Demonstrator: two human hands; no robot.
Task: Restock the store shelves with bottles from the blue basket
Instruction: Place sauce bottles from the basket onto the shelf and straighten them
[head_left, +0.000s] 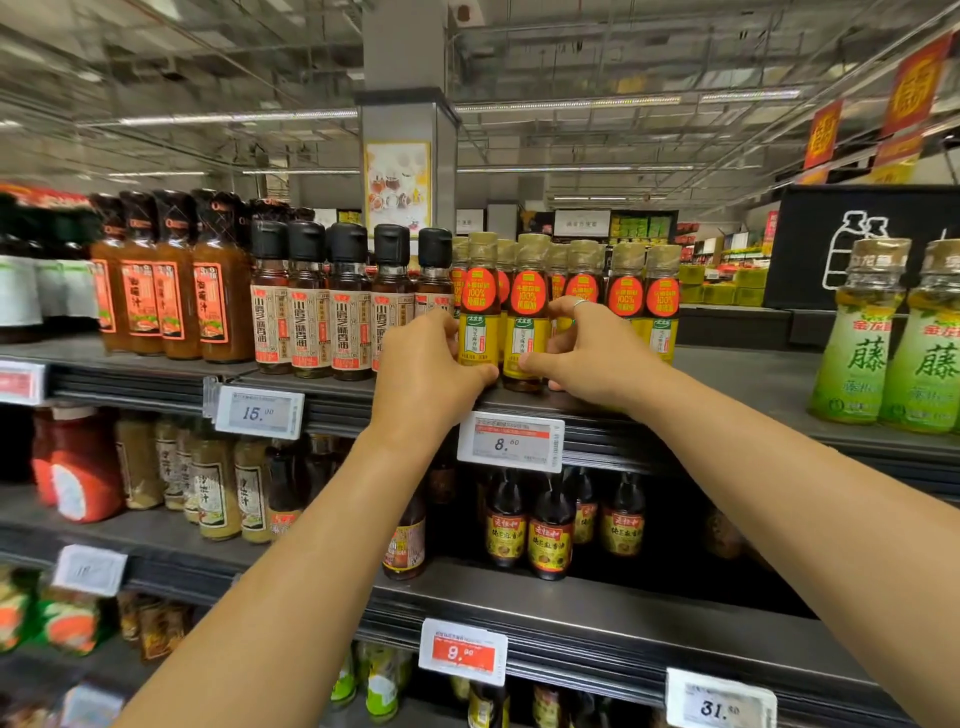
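Left hand curled around one yellow-labelled bottle, right hand curled around its neighbour, both upright on shelf edge, thumbs below labels

A supermarket aisle. Grey metal shelves run in tiers, each packed with rows of identical sauce and oil bottles facing outward. Electronic price tags clipped to the shelf edges read 15.00, 8.60, 9.90 and 31.50. Overhead there is an open industrial ceiling with long strip lights, and red and gold promotional banners hang from it. Behind a square pillar further displays of stacked goods stretch into the distance
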